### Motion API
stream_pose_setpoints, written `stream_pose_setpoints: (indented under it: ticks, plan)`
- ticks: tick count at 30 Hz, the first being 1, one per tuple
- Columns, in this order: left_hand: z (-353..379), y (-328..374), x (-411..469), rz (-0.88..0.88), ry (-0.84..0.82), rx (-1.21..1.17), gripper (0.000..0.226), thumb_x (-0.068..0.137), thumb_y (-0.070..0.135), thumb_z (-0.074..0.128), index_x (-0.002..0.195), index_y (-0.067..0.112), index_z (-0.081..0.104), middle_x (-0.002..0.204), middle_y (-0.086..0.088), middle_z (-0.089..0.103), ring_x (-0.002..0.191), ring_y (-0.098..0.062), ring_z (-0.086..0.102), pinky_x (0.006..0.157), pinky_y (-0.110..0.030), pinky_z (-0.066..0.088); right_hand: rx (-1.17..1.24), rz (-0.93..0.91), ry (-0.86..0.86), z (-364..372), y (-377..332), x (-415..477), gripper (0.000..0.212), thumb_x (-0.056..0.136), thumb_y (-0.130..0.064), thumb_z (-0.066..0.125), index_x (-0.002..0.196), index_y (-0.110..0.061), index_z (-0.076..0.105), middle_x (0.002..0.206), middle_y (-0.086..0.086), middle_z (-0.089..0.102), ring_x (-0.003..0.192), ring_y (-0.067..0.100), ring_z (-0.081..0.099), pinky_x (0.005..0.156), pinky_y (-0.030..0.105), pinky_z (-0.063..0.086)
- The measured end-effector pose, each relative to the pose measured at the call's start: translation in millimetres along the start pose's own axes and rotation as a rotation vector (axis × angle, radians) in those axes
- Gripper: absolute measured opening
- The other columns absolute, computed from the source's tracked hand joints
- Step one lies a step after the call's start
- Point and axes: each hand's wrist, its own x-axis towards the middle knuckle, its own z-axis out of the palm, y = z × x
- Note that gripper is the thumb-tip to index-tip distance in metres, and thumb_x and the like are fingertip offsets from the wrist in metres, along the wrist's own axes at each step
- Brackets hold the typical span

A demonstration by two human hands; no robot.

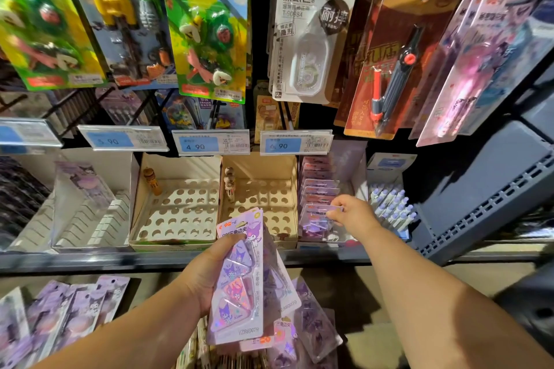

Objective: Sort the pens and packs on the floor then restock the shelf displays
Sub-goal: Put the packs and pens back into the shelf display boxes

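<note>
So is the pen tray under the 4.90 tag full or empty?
Nearly empty: the tray shows rows of bare holes, one wooden pen standing back left.

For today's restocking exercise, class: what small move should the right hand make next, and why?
Probably let go and reach back: the right hand pinches a purple pack already standing at the front of the row in its display box, while the left hand holds a stack of more.

Bare left hand point(207, 275), right hand point(353, 213), forearms point(419, 293).
</note>
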Motion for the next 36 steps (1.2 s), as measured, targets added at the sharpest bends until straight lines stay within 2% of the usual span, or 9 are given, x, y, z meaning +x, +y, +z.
stream_pose_setpoints:
  ticks: [6,11,14,18,21,24,29,34,36]
  plan:
    - [5.4,1.3,-3.7,-0.001,0.022,0.015,0.041,0.065,0.027,0.080,0.094,0.002,0.065,0.078,-0.021,0.070,0.062,-0.033,0.069,0.058,-0.037,0.058,0.001,0.029,0.082,1.0,-2.6,0.7,0.008,0.087,-0.015,0.070,0.092,-0.016,0.064,0.099,0.008,0.063,0.087,0.024,0.059,0.075,0.027,0.046]
    - [12.6,4.5,-7.3,0.022,0.075,-0.001,0.038,0.064,0.032,0.067,0.088,0.004,0.064,0.072,-0.018,0.070,0.057,-0.030,0.069,0.069,-0.039,0.053,-0.264,0.041,0.298,8.0,-9.6,-10.0,0.027,0.081,-0.039,0.075,0.086,-0.028,0.050,0.100,-0.004,0.057,0.085,0.017,0.051,0.068,0.027,0.039]
    - [13.1,6.9,-7.4,0.038,0.095,-0.031,0.035,0.065,0.032,0.067,0.086,0.005,0.064,0.070,-0.017,0.070,0.056,-0.029,0.068,0.066,-0.037,0.054,-0.257,-0.176,0.457,14.1,-26.1,-22.5,0.036,0.076,-0.042,0.077,0.084,-0.022,0.048,0.090,-0.007,0.043,0.087,0.017,0.046,0.069,0.028,0.034]
    - [11.2,11.6,-2.6,0.079,0.143,-0.093,0.024,0.087,0.030,0.063,0.090,0.007,0.063,0.073,-0.015,0.071,0.058,-0.028,0.069,0.059,-0.032,0.056,0.280,-0.304,-0.050,27.6,-75.8,-42.7,0.031,0.089,-0.033,0.067,0.073,-0.009,0.055,0.066,-0.004,0.046,0.062,0.011,0.042,0.063,0.026,0.037]
    - [12.6,15.5,-3.3,0.114,0.152,-0.120,0.022,0.091,0.026,0.060,0.096,0.004,0.064,0.079,-0.017,0.072,0.063,-0.029,0.070,0.063,-0.034,0.056,0.237,-0.265,-0.422,39.6,-102.5,-57.0,0.031,0.090,-0.041,0.063,0.080,-0.012,0.059,0.066,-0.005,0.050,0.058,0.008,0.044,0.056,0.021,0.036]
    - [13.4,18.0,-7.2,0.135,0.162,-0.131,0.035,0.090,0.024,0.062,0.114,-0.002,0.064,0.097,-0.024,0.070,0.075,-0.034,0.069,0.071,-0.039,0.056,0.161,-0.287,-0.443,56.2,-105.1,-60.5,0.040,0.082,-0.044,0.072,0.093,-0.006,0.065,0.075,-0.001,0.054,0.067,0.011,0.048,0.059,0.026,0.034]
    - [11.3,19.1,-10.9,0.228,0.182,-0.049,0.065,0.071,0.044,0.076,0.121,0.004,0.064,0.110,-0.023,0.070,0.098,-0.038,0.069,0.093,-0.049,0.053,0.264,-0.206,-0.522,63.2,-103.3,-65.3,0.008,0.096,-0.023,0.058,0.094,-0.017,0.062,0.086,0.002,0.065,0.069,0.009,0.055,0.058,0.023,0.038]
    - [13.9,17.4,-10.4,0.250,0.192,-0.079,0.072,0.075,0.067,0.048,0.120,0.014,0.065,0.112,-0.016,0.071,0.104,-0.035,0.068,0.098,-0.051,0.049,0.431,-0.139,-0.508,60.5,-102.1,-66.6,0.014,0.100,-0.015,0.049,0.109,-0.016,0.060,0.112,0.004,0.069,0.109,0.020,0.062,0.097,0.035,0.045]
    - [14.7,17.6,-10.9,0.244,0.179,-0.098,0.068,0.082,0.066,0.046,0.117,0.012,0.067,0.104,-0.015,0.074,0.093,-0.032,0.072,0.084,-0.045,0.056,0.503,-0.096,-0.490,56.7,-101.8,-67.0,0.014,0.100,-0.015,0.048,0.111,-0.016,0.057,0.116,0.006,0.067,0.114,0.021,0.060,0.104,0.038,0.042]
